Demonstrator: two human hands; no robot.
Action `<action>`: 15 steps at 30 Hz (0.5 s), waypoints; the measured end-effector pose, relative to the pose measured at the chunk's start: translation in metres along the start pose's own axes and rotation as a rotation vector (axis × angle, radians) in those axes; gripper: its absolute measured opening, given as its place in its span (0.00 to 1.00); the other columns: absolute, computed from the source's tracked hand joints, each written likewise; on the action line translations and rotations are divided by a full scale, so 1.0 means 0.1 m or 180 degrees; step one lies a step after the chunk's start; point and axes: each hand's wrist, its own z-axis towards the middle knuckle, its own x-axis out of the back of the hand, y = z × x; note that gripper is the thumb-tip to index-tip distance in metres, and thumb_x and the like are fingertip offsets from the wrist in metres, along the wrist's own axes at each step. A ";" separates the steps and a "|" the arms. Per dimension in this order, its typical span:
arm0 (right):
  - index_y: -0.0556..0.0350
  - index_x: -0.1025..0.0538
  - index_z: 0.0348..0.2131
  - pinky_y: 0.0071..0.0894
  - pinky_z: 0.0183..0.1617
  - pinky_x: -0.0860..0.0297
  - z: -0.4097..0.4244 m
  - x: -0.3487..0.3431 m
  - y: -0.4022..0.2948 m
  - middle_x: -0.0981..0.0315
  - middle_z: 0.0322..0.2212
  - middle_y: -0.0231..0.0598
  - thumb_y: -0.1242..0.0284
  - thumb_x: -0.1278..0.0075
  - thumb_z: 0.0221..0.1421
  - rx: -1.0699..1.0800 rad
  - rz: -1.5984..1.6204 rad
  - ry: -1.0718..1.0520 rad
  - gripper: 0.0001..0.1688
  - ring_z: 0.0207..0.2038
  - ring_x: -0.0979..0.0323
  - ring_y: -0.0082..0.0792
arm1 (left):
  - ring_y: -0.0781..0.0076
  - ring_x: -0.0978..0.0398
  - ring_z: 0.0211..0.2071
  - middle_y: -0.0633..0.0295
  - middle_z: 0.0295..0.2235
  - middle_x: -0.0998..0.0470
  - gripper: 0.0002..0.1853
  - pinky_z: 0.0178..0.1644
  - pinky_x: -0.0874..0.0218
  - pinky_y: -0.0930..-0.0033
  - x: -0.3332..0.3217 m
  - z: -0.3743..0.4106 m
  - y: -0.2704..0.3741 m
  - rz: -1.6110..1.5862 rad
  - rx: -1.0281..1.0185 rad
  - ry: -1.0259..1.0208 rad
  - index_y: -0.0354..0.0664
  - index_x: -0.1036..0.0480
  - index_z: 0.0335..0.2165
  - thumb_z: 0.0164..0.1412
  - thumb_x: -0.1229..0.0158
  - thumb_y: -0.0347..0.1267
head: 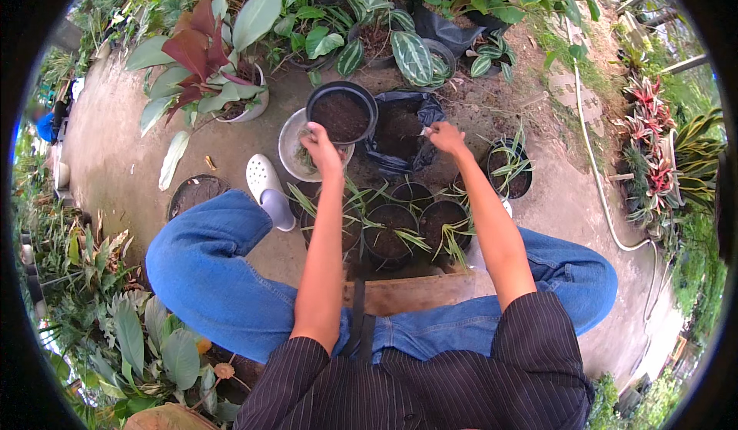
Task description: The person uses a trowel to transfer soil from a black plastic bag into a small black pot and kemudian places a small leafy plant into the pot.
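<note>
My left hand [323,152] grips the near edge of a round black plastic pot [373,111] filled with dark soil. The pot is held over a pale round basin [287,152], in which some thin greenery [304,154] shows. To its right, an open black plastic bag [392,166] contains dark soil. At that bag's right edge, my right hand [447,137] is closed around a small whitish implement [425,132], whose lower end I cannot make out. Several black pots [392,260] with soil and striped, narrow-leaved seedlings [409,237] stand close together between my feet.
A black pot [529,179] with a similar seedling stands right. Large potted foliage [196,63] lines the far side. A clog [262,173] is on my left foot. A pale hose [594,159] runs along the right. A wooden board [415,292] lies before my lap.
</note>
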 end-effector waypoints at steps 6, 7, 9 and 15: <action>0.40 0.22 0.43 0.62 0.58 0.51 -0.36 0.64 -0.20 0.25 0.45 0.45 0.53 0.53 0.54 0.0096 0.0125 0.0278 0.22 0.52 0.32 0.52 | 0.74 0.41 0.14 0.62 0.22 0.40 0.35 0.15 0.47 0.71 -0.08 -0.15 -0.15 0.0211 -0.0168 0.0231 0.44 0.48 0.35 0.56 0.57 0.66; 0.40 0.22 0.43 0.63 0.58 0.51 -0.39 0.72 -0.25 0.25 0.45 0.45 0.53 0.53 0.54 0.0094 0.0123 0.0358 0.22 0.52 0.32 0.52 | 0.74 0.41 0.15 0.61 0.25 0.40 0.36 0.17 0.46 0.71 -0.10 -0.19 -0.11 0.0243 -0.0068 0.0099 0.43 0.49 0.36 0.56 0.58 0.67; 0.41 0.22 0.44 0.61 0.58 0.49 -0.49 0.90 -0.35 0.25 0.44 0.45 0.53 0.54 0.54 0.0191 0.0135 0.0419 0.22 0.51 0.32 0.51 | 0.73 0.40 0.17 0.58 0.29 0.39 0.38 0.19 0.43 0.70 -0.11 -0.25 -0.04 0.0308 0.0134 -0.0145 0.42 0.49 0.38 0.55 0.61 0.68; 0.45 0.21 0.41 0.49 0.54 0.42 -0.93 1.10 -0.78 0.23 0.38 0.45 0.55 0.52 0.53 0.0533 -0.0175 0.0771 0.22 0.44 0.27 0.48 | 0.74 0.38 0.17 0.61 0.26 0.38 0.37 0.18 0.43 0.72 -0.16 -0.27 -0.04 0.0188 0.0291 -0.0487 0.43 0.47 0.39 0.56 0.62 0.68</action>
